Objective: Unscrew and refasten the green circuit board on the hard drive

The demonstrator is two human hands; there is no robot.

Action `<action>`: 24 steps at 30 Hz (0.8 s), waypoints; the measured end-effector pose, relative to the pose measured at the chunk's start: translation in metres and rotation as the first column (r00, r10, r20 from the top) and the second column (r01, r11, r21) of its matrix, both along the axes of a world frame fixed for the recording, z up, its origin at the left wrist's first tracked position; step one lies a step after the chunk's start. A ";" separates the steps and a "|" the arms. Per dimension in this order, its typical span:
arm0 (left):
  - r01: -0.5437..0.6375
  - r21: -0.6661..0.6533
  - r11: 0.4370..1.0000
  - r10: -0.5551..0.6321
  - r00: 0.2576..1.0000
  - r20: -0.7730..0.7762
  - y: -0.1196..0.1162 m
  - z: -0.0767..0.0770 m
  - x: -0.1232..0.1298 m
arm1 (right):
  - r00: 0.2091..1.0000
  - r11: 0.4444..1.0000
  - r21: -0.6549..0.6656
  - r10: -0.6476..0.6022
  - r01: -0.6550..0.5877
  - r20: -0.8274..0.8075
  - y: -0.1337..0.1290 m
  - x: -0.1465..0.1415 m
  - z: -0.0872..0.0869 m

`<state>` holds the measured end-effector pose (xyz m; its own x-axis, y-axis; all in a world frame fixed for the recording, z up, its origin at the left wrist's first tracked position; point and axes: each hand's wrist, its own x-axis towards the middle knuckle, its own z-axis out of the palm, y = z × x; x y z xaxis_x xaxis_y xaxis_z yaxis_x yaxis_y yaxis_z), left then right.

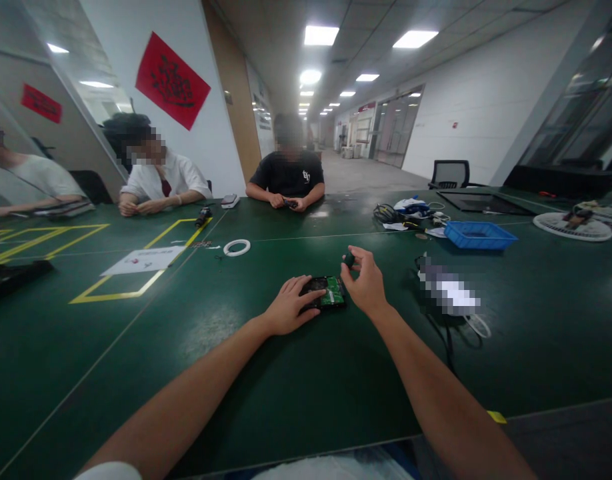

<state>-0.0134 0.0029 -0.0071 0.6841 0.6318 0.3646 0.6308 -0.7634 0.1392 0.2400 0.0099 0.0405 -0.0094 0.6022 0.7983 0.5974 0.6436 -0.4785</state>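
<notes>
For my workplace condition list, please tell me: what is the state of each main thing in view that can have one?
Hard drive: lying on the table, green circuit-board side up
Left hand: fingers spread over the drive
Right hand: raised, pinching
Small dark object: held in right fingertips, off the table
White ring: lying flat
Printed sheet: lying flat
Blue plastic tray: upright, open-topped
Ceiling lights: lit

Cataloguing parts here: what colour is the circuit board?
The circuit board is green; see the head view.
</notes>
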 end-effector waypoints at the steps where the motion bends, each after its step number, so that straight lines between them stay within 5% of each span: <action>1: -0.001 -0.001 1.000 0.001 1.000 0.000 0.000 0.000 0.000 | 1.000 1.000 0.003 -0.023 0.023 0.004 0.000 0.001 0.000; 24: -0.001 -0.003 1.000 0.001 1.000 0.024 -0.001 0.001 0.001 | 0.996 0.998 0.003 -0.070 0.070 0.057 -0.008 0.002 0.005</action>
<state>-0.0121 0.0017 -0.0058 0.6743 0.6337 0.3792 0.6281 -0.7622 0.1568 0.2421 0.0016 0.0456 -0.0127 0.6023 0.7981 0.6669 0.5998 -0.4421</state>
